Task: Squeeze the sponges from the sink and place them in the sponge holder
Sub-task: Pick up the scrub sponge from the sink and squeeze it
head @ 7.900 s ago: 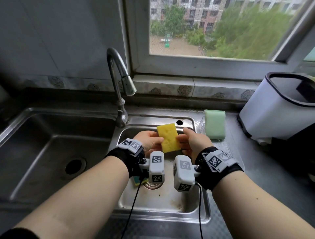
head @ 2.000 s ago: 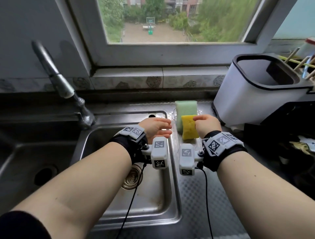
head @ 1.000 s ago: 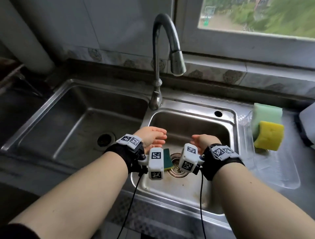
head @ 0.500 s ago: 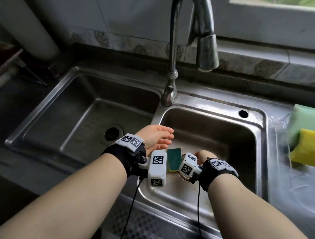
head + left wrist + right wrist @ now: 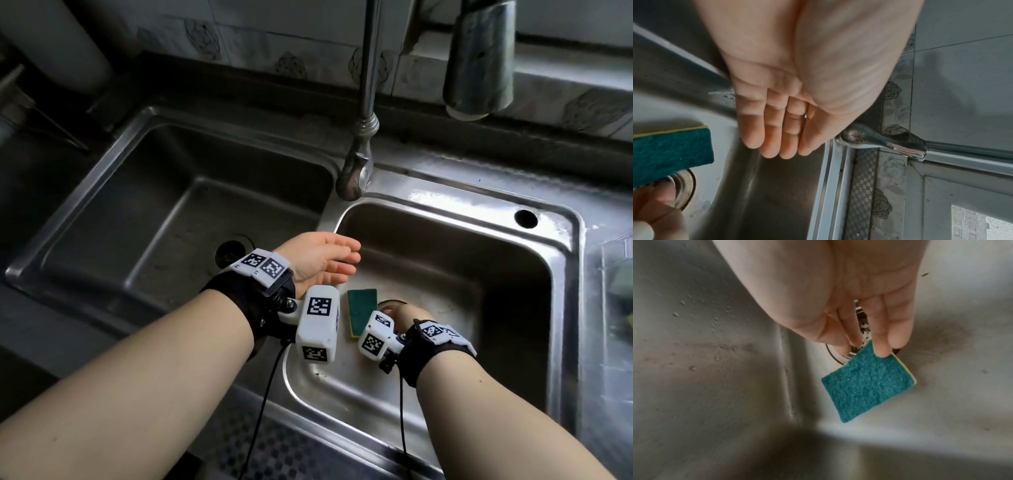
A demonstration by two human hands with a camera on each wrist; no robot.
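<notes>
Right hand (image 5: 857, 293) reaching down with straight fingers (image 5: 882, 344), one fingertip touching the teal sponge's (image 5: 865, 382) corner — possibly just overlapping it, sponge lying flat beside the drain (image 5: 840, 356), steel sink floor (image 5: 715, 369)

No readable text anywhere; only black-and-white square code markers on the wrist cameras (image 5: 318, 320) and wrist bands (image 5: 262, 267)

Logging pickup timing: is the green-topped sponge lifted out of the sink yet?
Not yet. The green-topped sponge lies on the sink floor; right hand fingertips only reach its corner.
</notes>
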